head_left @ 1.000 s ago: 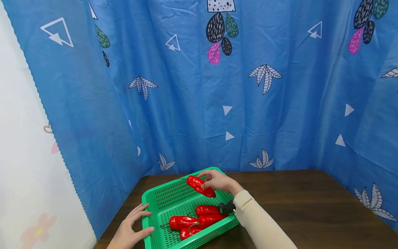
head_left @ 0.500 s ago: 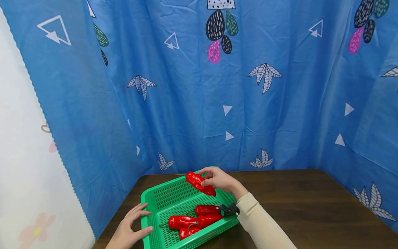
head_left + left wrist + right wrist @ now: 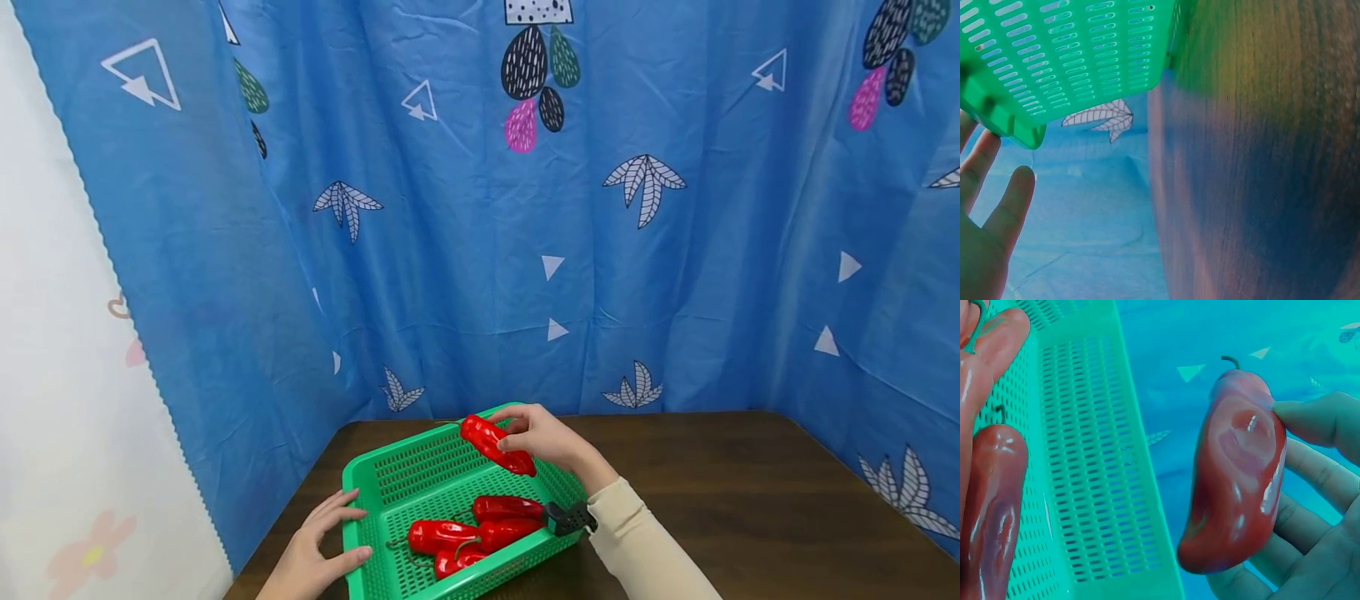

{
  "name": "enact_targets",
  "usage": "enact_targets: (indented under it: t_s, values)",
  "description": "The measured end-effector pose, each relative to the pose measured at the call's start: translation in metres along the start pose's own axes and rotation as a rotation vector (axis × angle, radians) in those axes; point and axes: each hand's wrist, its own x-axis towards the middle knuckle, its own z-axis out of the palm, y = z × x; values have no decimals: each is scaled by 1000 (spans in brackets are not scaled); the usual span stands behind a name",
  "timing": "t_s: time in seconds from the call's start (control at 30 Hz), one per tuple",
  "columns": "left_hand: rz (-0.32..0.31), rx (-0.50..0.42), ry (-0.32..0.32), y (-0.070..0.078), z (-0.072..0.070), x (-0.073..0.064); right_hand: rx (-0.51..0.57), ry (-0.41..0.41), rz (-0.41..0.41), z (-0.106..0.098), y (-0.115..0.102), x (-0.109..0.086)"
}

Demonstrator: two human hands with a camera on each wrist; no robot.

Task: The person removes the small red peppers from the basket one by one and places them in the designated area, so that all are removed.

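From head height, the right hand point(image 3: 549, 442) holds a red pepper point(image 3: 497, 444) above the green basket point(image 3: 412, 475). Left wrist: the left hand point(image 3: 986, 234) spread at the rim point(image 3: 1035, 136), probably steadying it. Right wrist: thumb point(image 3: 1313, 419) opposing fingers point(image 3: 1319, 464), presumably for control.

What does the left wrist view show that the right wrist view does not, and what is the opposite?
Only the left wrist view: the left hand at the basket's edge, and the brown tabletop.

Only the right wrist view: the right hand holding a red pepper; it alone clearly shows other peppers in the basket.

Both share: the green basket and the blue curtain.
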Motion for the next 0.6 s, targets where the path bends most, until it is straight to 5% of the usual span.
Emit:
enact_targets:
  t_s: [0.6]
  values:
    - [-6, -9, 11, 0, 2, 0, 103, 107, -8, -20, -4, -34]
